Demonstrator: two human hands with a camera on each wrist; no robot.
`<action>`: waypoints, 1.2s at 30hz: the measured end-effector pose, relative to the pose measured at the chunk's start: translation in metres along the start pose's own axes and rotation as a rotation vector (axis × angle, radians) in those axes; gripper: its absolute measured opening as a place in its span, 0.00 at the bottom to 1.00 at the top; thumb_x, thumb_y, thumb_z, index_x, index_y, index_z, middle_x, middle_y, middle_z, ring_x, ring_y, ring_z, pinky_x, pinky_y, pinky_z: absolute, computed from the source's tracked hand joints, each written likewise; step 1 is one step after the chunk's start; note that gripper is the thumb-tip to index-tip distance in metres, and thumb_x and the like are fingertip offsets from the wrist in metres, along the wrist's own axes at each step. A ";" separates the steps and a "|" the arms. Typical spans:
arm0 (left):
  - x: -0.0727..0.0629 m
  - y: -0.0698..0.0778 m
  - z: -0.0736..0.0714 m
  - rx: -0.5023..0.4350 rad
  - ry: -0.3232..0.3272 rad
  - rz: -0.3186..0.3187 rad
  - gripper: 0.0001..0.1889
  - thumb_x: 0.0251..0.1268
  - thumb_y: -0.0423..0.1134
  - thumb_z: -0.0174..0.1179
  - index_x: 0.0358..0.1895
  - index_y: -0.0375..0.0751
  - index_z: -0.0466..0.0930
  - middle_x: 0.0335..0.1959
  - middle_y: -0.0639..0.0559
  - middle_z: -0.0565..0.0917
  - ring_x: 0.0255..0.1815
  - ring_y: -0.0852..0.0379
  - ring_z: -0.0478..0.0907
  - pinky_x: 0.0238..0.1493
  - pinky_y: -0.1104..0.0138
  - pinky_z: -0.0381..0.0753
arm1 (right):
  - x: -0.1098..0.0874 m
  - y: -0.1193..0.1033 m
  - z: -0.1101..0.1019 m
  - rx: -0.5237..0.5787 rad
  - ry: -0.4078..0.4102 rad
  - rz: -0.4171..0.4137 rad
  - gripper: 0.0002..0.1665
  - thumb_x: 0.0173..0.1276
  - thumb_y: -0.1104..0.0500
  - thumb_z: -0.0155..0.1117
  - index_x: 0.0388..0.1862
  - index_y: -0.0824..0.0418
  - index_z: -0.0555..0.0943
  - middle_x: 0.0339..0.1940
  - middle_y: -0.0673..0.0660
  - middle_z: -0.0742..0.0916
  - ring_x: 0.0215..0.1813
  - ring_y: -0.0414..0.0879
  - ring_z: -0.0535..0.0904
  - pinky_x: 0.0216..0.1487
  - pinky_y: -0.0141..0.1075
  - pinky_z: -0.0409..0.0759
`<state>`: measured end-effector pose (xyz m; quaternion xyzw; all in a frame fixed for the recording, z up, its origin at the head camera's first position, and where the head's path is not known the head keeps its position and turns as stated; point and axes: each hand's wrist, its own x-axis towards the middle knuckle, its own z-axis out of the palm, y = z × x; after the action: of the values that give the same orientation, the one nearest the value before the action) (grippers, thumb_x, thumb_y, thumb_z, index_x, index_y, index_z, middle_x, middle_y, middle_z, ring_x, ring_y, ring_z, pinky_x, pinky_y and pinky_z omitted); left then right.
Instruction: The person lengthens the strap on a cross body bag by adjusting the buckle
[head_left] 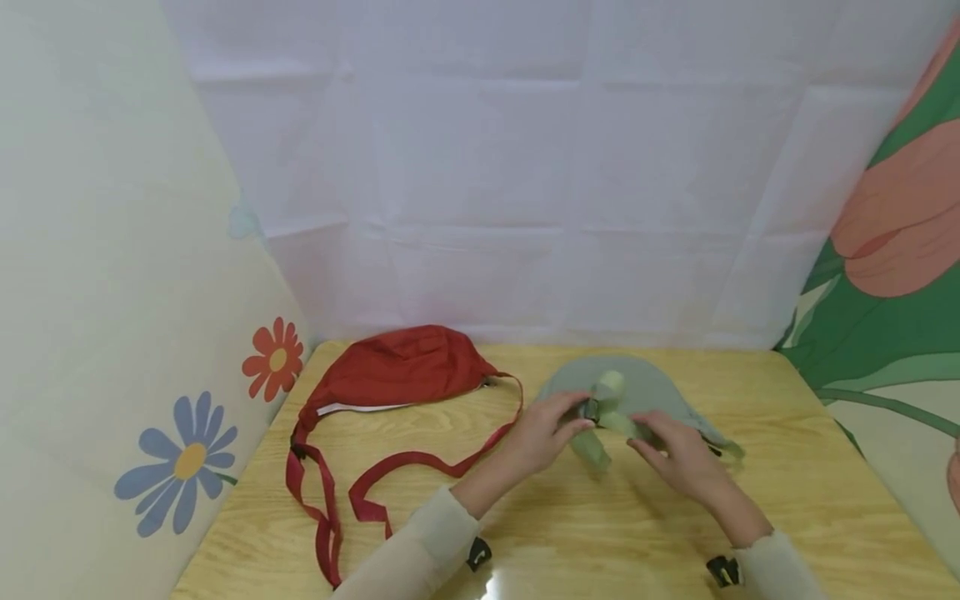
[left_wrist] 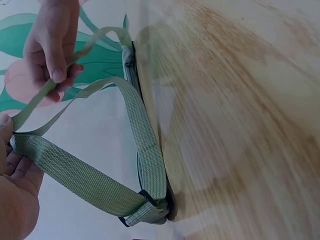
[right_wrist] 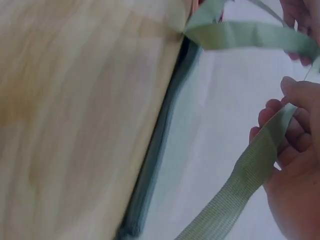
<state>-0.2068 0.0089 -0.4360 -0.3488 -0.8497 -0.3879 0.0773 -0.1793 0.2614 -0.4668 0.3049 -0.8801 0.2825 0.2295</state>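
A grey-green waist bag [head_left: 645,375] lies on the wooden table, its light green strap [left_wrist: 82,175] raised in loops above it. My left hand [head_left: 546,433] pinches the strap at a small dark buckle [head_left: 591,409], left of the bag's middle. To the right, my right hand [head_left: 686,462] holds another stretch of the strap between thumb and fingers. In the right wrist view a length of webbing [right_wrist: 250,165] runs across the right hand's fingers [right_wrist: 270,112]. The bag's body shows edge-on in both wrist views, and the hands partly cover it in the head view.
A red waist bag [head_left: 408,367] rests at the back left of the table [head_left: 577,533], its long red strap [head_left: 420,458] trailing toward the front. White cloth [head_left: 465,167] hangs behind. Flower-patterned panels stand left and right.
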 end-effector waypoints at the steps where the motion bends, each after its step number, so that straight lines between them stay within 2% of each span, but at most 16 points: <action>1: 0.000 -0.001 0.000 0.006 0.003 0.002 0.22 0.73 0.42 0.61 0.66 0.37 0.76 0.60 0.43 0.82 0.61 0.49 0.80 0.60 0.59 0.80 | -0.001 0.001 -0.003 0.002 0.005 -0.010 0.22 0.57 0.72 0.75 0.52 0.68 0.82 0.41 0.57 0.87 0.35 0.43 0.84 0.34 0.35 0.84; 10: -0.001 -0.007 0.001 0.013 0.016 0.053 0.22 0.71 0.42 0.63 0.64 0.36 0.77 0.59 0.43 0.83 0.59 0.49 0.81 0.58 0.59 0.81 | -0.013 0.011 -0.031 0.013 -0.008 0.015 0.23 0.58 0.76 0.72 0.52 0.67 0.82 0.42 0.54 0.86 0.39 0.44 0.84 0.37 0.33 0.85; 16: -0.002 -0.007 0.000 0.048 0.057 0.100 0.21 0.70 0.40 0.64 0.62 0.34 0.78 0.56 0.42 0.84 0.57 0.48 0.82 0.58 0.59 0.81 | -0.021 0.019 -0.048 -0.078 0.005 0.042 0.23 0.55 0.76 0.74 0.50 0.65 0.83 0.38 0.51 0.85 0.36 0.37 0.81 0.33 0.32 0.83; 27: -0.003 -0.008 -0.003 0.043 0.054 0.094 0.23 0.69 0.40 0.65 0.63 0.33 0.77 0.57 0.41 0.84 0.58 0.48 0.82 0.57 0.58 0.81 | -0.035 0.032 -0.074 -0.140 -0.014 0.081 0.25 0.56 0.76 0.73 0.53 0.65 0.82 0.43 0.55 0.86 0.38 0.40 0.84 0.33 0.35 0.84; 36: -0.003 -0.007 -0.006 0.016 0.032 0.070 0.23 0.70 0.40 0.64 0.65 0.34 0.77 0.57 0.41 0.84 0.57 0.48 0.83 0.55 0.59 0.83 | -0.042 0.046 -0.093 -0.136 0.012 0.086 0.25 0.56 0.77 0.73 0.52 0.64 0.82 0.40 0.54 0.85 0.38 0.33 0.80 0.35 0.22 0.76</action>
<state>-0.2100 0.0002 -0.4376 -0.3713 -0.8386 -0.3838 0.1074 -0.1587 0.3680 -0.4391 0.2488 -0.9081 0.2335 0.2428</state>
